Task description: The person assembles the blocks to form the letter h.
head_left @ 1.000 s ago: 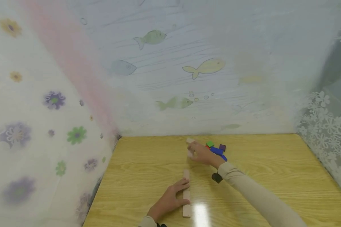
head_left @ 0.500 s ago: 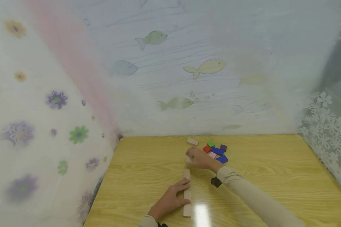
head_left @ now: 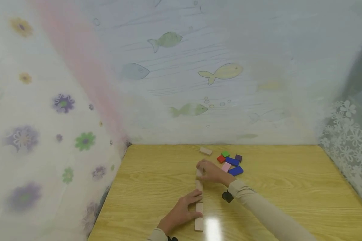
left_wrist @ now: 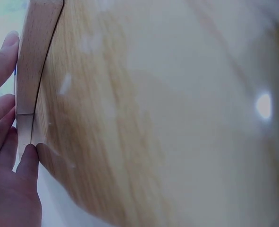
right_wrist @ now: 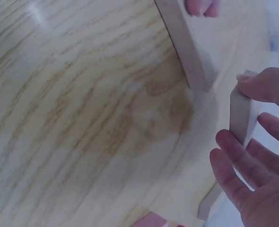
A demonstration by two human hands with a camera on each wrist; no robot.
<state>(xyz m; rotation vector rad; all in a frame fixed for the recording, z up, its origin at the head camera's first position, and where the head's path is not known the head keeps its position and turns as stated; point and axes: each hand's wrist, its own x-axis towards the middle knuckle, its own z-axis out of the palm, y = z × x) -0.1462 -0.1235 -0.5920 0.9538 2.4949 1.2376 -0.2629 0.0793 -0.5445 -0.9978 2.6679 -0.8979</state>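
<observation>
In the head view, a straight row of plain wooden blocks (head_left: 199, 224) runs away from me along the table. My left hand (head_left: 181, 209) rests against it, fingers and thumb extended across the blocks. The left wrist view shows those fingers (left_wrist: 0, 113) along the side of the row, at a joint between two blocks. Another plain wooden block (right_wrist: 242, 113) is pinched between the thumb and fingers of my right hand (head_left: 212, 171). In the head view it lines up with the row's far end; a gap separates them in the right wrist view.
Beyond my right hand lies one loose wooden block (head_left: 205, 151). To its right is a cluster of coloured blocks: red (head_left: 221, 159), green (head_left: 225, 154), pink (head_left: 226, 167), purple (head_left: 238, 158) and two blue (head_left: 236, 171). Painted walls (head_left: 181, 130) border the wood-grain table (head_left: 274, 167).
My right hand has brought its wooden block nearer to me, down to the far end of the row, uncovering the coloured blocks and the loose wooden one. The left hand has stayed in place.
</observation>
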